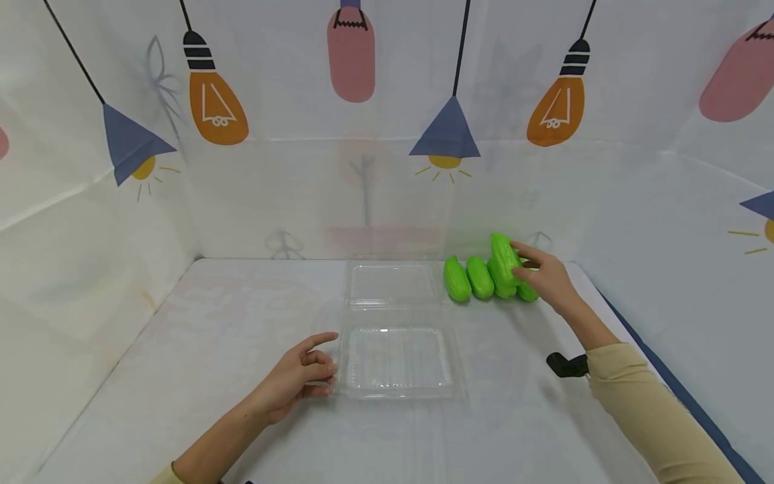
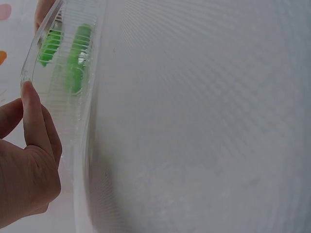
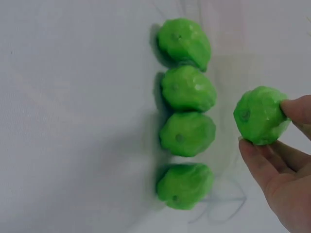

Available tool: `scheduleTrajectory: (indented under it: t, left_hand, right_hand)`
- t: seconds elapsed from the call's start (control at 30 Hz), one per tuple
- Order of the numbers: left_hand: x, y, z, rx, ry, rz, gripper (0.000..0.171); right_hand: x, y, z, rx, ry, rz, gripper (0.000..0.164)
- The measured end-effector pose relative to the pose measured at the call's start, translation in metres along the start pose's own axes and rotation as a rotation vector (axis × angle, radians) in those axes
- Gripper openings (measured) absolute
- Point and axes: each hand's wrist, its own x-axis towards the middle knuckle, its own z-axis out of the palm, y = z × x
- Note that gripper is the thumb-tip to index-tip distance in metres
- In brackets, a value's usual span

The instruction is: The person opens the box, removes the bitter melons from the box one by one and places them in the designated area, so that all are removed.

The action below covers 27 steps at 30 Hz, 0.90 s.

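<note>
My right hand (image 1: 549,277) pinches a bumpy, bright green cucumber (image 3: 261,115) between thumb and fingers. It is raised over a row of several similar green cucumbers (image 1: 457,279) at the back right of the table. In the right wrist view that row (image 3: 187,135) shows end-on, beside the held one. A clear plastic box (image 1: 399,391) lies opened flat, its lid (image 1: 396,267) toward the back wall. Beside the box's left edge is my left hand (image 1: 299,376), fingers loosely bent. In the left wrist view a fingertip (image 2: 29,90) is right at the clear rim.
The white table (image 1: 242,296) is enclosed by white cloth walls (image 1: 272,181) printed with lamps and bulbs. A black wrist-mounted piece (image 1: 567,365) juts out beside the right sleeve (image 1: 635,390). The cucumbers stand close to the back wall.
</note>
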Motion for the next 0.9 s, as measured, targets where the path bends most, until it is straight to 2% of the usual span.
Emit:
scheduleTrajectory:
  t: [0.37, 0.9]
  left_hand:
    - [0.000, 0.001, 0.000, 0.006, -0.002, 0.000, 0.075]
    - [0.000, 0.000, -0.001, 0.010, 0.002, -0.002, 0.074]
  right_hand:
    - [-0.002, 0.024, -0.011, 0.019, 0.036, 0.036, 0.060]
    - [-0.005, 0.045, -0.023, -0.049, 0.078, 0.095, 0.058]
